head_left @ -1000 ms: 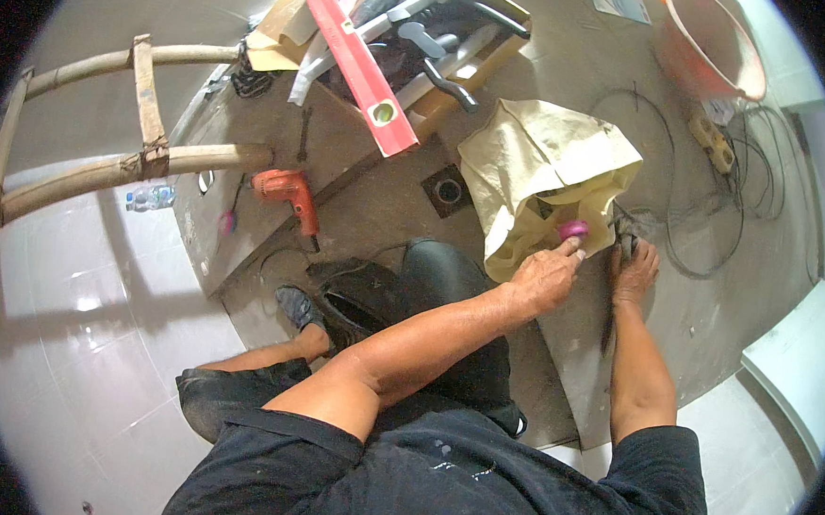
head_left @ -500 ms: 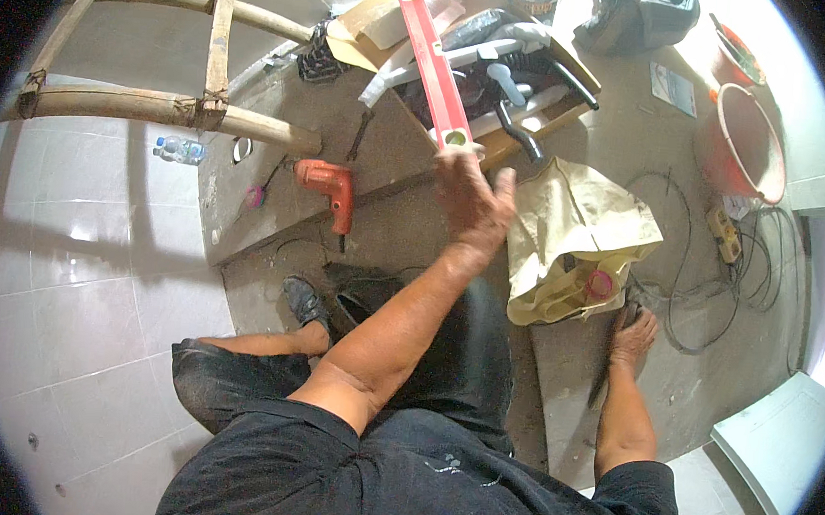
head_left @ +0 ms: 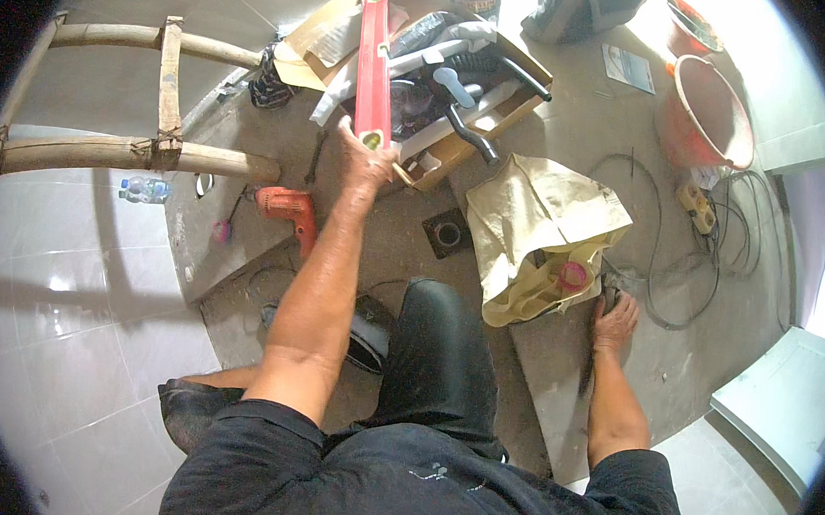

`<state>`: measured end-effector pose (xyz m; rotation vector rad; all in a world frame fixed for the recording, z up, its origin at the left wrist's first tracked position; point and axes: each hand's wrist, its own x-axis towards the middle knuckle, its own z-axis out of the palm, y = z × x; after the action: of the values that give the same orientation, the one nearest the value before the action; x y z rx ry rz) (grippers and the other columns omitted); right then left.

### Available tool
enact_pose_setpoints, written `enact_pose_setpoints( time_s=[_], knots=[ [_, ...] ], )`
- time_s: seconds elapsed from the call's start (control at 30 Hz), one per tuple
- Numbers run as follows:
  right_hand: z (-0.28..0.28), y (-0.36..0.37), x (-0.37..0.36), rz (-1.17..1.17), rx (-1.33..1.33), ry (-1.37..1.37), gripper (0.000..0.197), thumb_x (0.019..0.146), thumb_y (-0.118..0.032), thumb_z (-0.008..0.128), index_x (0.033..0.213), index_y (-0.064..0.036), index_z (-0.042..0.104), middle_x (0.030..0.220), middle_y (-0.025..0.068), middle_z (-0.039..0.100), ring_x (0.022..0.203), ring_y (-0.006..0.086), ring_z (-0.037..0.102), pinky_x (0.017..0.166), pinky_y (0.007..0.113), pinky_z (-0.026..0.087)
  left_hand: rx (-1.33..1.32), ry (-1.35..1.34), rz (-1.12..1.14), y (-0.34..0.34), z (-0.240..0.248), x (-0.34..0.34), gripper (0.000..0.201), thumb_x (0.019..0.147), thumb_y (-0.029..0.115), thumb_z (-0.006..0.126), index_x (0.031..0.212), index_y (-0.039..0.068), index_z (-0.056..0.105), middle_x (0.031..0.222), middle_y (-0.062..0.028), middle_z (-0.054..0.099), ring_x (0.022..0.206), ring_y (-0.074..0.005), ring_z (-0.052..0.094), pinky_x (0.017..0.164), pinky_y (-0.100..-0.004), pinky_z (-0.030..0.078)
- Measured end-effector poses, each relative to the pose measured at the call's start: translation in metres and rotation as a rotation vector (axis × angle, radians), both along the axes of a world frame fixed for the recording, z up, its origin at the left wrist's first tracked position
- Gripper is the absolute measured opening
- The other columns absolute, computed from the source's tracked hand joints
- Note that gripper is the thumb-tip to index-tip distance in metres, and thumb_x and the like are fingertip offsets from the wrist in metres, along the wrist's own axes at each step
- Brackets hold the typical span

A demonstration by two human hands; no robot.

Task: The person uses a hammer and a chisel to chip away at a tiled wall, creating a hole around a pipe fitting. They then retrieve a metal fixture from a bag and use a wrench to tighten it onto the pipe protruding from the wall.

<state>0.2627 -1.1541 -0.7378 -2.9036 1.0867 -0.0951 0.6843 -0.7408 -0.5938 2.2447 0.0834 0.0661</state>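
A rough grey concrete floor [head_left: 551, 153] carries a crumpled cream cloth bag [head_left: 537, 237] and an open cardboard box [head_left: 496, 121] of tools. A long red spirit level [head_left: 374, 62] lies across the box's left side; the left hand [head_left: 366, 160] is clamped on its near end. The right hand [head_left: 614, 319] lies flat, fingers apart, on a smooth grey slab [head_left: 556, 380] beside the bag.

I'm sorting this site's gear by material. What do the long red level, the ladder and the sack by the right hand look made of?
The red spirit level, gripped by the left hand: probably painted metal, judging by its straight, glossy bar.
The ladder: bamboo, with round tan poles lashed at the rung.
The sack: likely heavy paper or woven plastic, matte beige and stiffly creased.
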Motion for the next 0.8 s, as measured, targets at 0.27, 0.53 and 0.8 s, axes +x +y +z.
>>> enact_pose_setpoints(
  time_s=[0.27,0.53,0.8],
  knots=[
    [0.004,0.003,0.004,0.08,-0.191,-0.09,0.052,0.092,-0.052,0.062,0.12,-0.0086,0.057,0.116,0.0131,0.057,0.11,0.0359,0.056,0.089,0.049,0.048,0.252,-0.085,-0.051,0.035,0.02,0.049,0.08,0.067,0.02,0.081,0.137,-0.005,0.054,0.13,-0.0293,0.063,0.12,-0.0396,0.064,0.104,-0.0425,0.05],
    [0.003,0.005,0.006,0.059,-0.177,-0.109,0.054,0.091,-0.053,0.062,0.119,-0.0068,0.056,0.12,0.0151,0.057,0.113,0.0378,0.055,0.09,0.052,0.047,0.088,-0.038,-0.087,0.044,0.017,0.09,0.065,0.075,0.023,0.081,0.13,-0.007,0.062,0.12,-0.0258,0.07,0.113,-0.0341,0.069,0.104,-0.0389,0.051],
    [0.012,0.01,-0.001,-0.033,-0.05,-0.019,0.052,0.084,-0.042,0.071,0.121,-0.0087,0.055,0.123,0.0168,0.056,0.118,0.0382,0.052,0.097,0.052,0.044,0.351,-0.31,-0.312,-0.091,0.106,0.041,0.071,0.082,0.029,0.082,0.139,-0.002,0.054,0.139,-0.0296,0.05,0.134,-0.042,0.048,0.114,-0.0478,0.039]
  ],
)
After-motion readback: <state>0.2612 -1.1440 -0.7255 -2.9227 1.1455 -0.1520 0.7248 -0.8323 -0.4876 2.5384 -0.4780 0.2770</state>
